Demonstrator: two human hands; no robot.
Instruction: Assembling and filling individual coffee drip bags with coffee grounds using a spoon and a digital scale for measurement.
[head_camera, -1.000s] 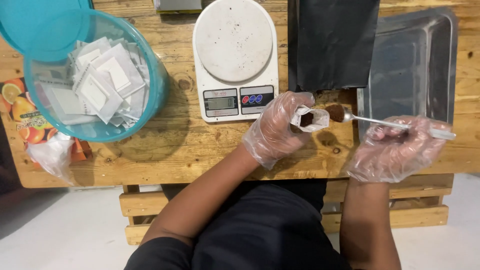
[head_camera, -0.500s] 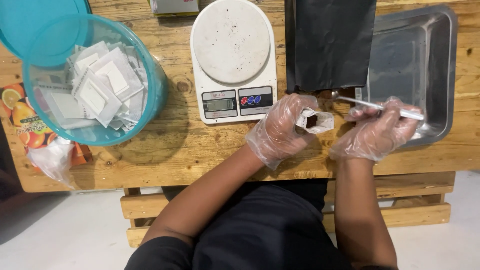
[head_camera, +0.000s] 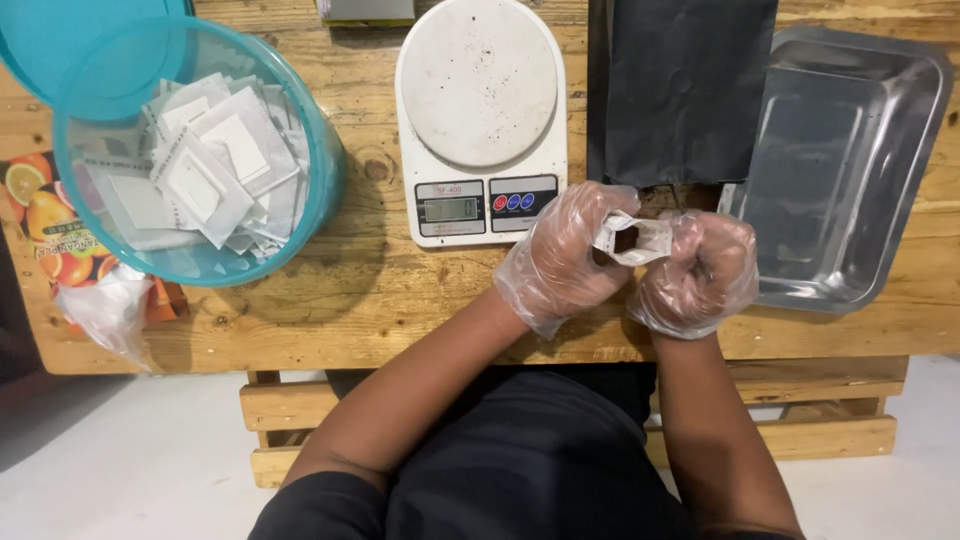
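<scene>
Two hands on: small white sachet (head_camera: 633, 238), pinched between left hand (head_camera: 560, 262) and right hand (head_camera: 700, 272), above tabletop (head_camera: 400, 300).
Doing it well: judged, keep mouth up, grip edges only.
Axis: roughly nine-to-three; dark opening faces up toward camera.
Around: scale (head_camera: 482, 120) at eleven, black bag (head_camera: 680, 90) at twelve, steel tray (head_camera: 850, 170) at two.

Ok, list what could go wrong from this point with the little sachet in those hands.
1. The sachet is open, with dark filling showing, and is held between both gloved hands, left hand and right hand, over bare wood beside the scale; a tilt could spill the filling.
2. The loose gloves could get caught in the paper, or make the grip slip.
3. The black bag lies just behind the hands; a knock might shift it.
</scene>
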